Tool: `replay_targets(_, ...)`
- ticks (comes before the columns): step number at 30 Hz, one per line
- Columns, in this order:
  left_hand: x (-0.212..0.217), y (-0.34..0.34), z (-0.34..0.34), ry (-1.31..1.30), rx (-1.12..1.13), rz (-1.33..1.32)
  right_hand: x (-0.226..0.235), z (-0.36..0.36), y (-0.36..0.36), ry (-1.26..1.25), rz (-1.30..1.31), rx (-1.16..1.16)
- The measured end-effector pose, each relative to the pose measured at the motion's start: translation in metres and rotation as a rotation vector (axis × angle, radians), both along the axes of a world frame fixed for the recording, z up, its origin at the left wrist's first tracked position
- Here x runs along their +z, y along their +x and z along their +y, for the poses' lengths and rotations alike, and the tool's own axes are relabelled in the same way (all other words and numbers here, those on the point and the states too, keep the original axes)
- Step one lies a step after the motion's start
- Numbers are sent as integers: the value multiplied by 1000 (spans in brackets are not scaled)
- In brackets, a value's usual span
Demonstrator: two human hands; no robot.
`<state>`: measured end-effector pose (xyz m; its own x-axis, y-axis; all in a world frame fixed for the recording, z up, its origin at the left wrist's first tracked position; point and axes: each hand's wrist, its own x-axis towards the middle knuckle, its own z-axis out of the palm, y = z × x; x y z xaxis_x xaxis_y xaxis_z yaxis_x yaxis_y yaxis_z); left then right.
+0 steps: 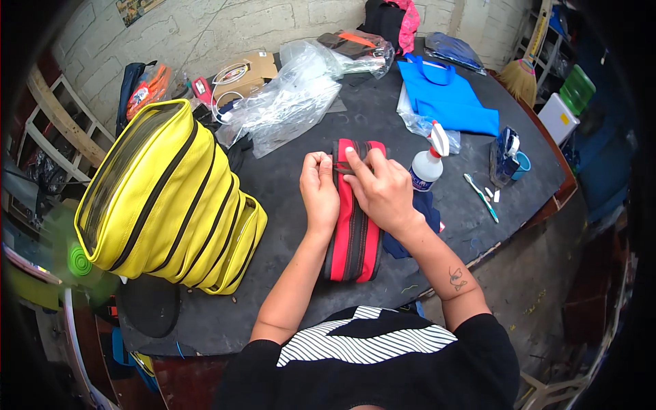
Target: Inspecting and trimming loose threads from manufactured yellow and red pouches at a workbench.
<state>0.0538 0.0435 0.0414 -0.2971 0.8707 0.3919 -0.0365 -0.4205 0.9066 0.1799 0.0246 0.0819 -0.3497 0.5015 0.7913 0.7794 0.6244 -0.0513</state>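
- Left hand (319,195): fingers curled in, thumb against them, pinching the near-side edge of the case at its far end.
- Right hand (384,188): partly closed, index finger stretched over the case's far end, thumb bent beneath; whether it grips a zip pull, I cannot tell.
- Red-and-black case (355,249): between and under both hands, lying lengthwise on the worktop (273,181), a dark zipper band along its middle, its near end reaching toward the person.
- Dark blue cloth (429,208): just right of the right hand, partly under that forearm.
- Spray bottle (425,171): upright, right of the right hand, white with a red-tipped head.
- Yellow bag (184,198): left of the left hand, tall, with several black zippers.
- Toothbrush (482,198): farther right of the right hand.
- Clear plastic (294,96): crumpled, beyond the left hand.
- Blue tote (447,99): lying flat, beyond the right hand.
- Blue cup (521,164): well right of the right hand, past the toothbrush.
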Motion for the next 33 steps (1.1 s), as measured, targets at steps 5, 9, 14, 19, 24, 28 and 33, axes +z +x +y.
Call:
replay_targets(5,5,5,-6,31,29,64,-4,5,1,-8,3,25)
replay_targets(9,10,6,-10,0,47,93,-4,5,0,28,30,20)
replay_targets(14,5,8,-6,146,-37,-140,-8,7,8,8,85,42)
replay_targets(19,15,5,-15,304,-100,-42,-24,26,47,-699,1319,517)
replay_targets(24,27,-4,-15,442,-176,144,-23,22,46,-967,1710,984)
replay_targets(28,13,-12,-4,216,-86,172,-38,22,40,-935,1366,608)
replay_targets(33,-2,-17,-4,77,-130,44,-45,11,26,-951,1314,559)
